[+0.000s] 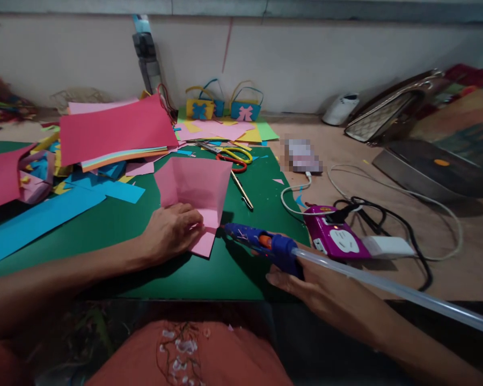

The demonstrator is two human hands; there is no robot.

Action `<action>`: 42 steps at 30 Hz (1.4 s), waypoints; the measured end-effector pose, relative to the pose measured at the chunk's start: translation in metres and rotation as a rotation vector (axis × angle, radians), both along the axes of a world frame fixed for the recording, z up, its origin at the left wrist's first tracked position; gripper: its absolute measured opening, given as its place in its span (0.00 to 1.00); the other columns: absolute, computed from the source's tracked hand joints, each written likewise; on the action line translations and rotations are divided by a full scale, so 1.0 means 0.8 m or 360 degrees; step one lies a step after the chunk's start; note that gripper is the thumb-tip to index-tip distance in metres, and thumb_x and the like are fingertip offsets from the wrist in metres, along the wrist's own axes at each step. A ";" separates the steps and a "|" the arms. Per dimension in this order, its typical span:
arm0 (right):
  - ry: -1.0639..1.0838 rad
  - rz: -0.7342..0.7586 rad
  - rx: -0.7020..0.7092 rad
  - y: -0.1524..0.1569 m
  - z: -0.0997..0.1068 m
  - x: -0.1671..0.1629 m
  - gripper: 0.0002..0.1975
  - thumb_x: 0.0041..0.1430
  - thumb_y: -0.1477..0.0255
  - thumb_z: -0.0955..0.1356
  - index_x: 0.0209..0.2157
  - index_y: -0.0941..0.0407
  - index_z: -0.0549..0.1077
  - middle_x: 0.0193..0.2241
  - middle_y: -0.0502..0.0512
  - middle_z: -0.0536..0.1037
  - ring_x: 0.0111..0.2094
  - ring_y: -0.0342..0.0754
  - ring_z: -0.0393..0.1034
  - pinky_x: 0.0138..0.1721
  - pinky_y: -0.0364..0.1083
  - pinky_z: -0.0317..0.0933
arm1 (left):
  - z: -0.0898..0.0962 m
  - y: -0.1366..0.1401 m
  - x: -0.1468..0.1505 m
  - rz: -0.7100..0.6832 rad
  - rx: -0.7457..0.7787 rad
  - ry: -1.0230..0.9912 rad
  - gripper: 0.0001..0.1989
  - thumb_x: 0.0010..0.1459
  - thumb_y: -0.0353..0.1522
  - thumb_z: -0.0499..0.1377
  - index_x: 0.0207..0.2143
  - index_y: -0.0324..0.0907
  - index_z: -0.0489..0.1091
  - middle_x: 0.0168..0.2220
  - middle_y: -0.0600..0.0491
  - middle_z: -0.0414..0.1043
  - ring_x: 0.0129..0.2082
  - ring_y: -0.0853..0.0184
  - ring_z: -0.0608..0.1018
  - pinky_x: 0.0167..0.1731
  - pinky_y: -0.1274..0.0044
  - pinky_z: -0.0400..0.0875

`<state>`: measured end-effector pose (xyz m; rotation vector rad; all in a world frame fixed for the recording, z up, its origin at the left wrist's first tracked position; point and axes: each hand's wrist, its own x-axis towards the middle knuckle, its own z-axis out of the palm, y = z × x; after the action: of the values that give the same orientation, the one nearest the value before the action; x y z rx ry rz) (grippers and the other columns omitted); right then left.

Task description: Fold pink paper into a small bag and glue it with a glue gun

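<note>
A folded piece of pink paper stands partly upright on the green mat, with a flap lying toward me. My left hand is closed on its lower left side, fingers curled over the fold. In my right hand is a blue hot glue gun, gripped by its handle. The gun's nozzle points left, close to the right edge of the paper's fold; whether it touches is unclear. A long clear glue stick sticks out of the gun's back. Some fingers of my right hand are hidden behind the gun.
Scissors and a pen lie behind the pink paper. Coloured sheets and blue strips cover the left. Small paper bags stand at the back. A purple power strip with cables sits at right, near a blurred phone.
</note>
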<state>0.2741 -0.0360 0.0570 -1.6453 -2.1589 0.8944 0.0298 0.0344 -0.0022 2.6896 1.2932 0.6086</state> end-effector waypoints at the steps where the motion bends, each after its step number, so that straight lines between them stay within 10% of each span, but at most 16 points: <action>1: -0.0010 0.0003 -0.0001 0.001 0.002 -0.001 0.19 0.53 0.66 0.62 0.48 0.50 0.66 0.35 0.51 0.78 0.35 0.52 0.72 0.35 0.48 0.65 | 0.001 0.001 0.000 0.0000 -0.0024 -0.0012 0.08 0.56 0.33 0.52 0.28 0.40 0.69 0.27 0.54 0.70 0.27 0.70 0.71 0.25 0.81 0.60; 9: -0.0228 0.0083 0.0349 0.006 -0.015 0.010 0.23 0.56 0.72 0.60 0.54 0.53 0.60 0.48 0.54 0.72 0.45 0.50 0.70 0.41 0.47 0.65 | -0.005 0.001 0.003 0.0045 -0.0134 -0.0107 0.07 0.54 0.29 0.52 0.24 0.39 0.66 0.25 0.55 0.67 0.24 0.72 0.68 0.24 0.80 0.58; 18: -0.1569 -0.0070 0.1040 0.054 -0.029 0.002 0.26 0.58 0.82 0.53 0.59 0.62 0.54 0.54 0.69 0.65 0.40 0.58 0.69 0.31 0.53 0.65 | -0.021 0.016 0.004 0.0046 0.0034 -0.0050 0.08 0.56 0.28 0.49 0.25 0.39 0.64 0.26 0.53 0.65 0.27 0.69 0.68 0.27 0.78 0.59; 36: -0.1632 0.0194 0.0678 0.073 -0.039 0.017 0.33 0.52 0.85 0.58 0.60 0.59 0.51 0.54 0.67 0.65 0.48 0.57 0.65 0.44 0.57 0.59 | -0.038 0.021 0.007 -0.0066 0.0015 -0.0094 0.12 0.60 0.30 0.45 0.26 0.41 0.63 0.27 0.53 0.64 0.27 0.68 0.67 0.24 0.79 0.56; 42: -0.1453 0.0278 0.0669 0.066 -0.006 0.016 0.34 0.49 0.85 0.59 0.60 0.59 0.52 0.54 0.65 0.66 0.52 0.58 0.62 0.48 0.59 0.56 | -0.041 0.025 0.010 -0.0120 0.0038 -0.0146 0.13 0.60 0.30 0.44 0.26 0.41 0.63 0.27 0.54 0.64 0.26 0.70 0.68 0.24 0.79 0.57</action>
<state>0.2872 0.0168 0.0518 -1.8385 -2.7978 -0.3977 0.0377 0.0541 -0.0354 2.6804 1.1642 0.7332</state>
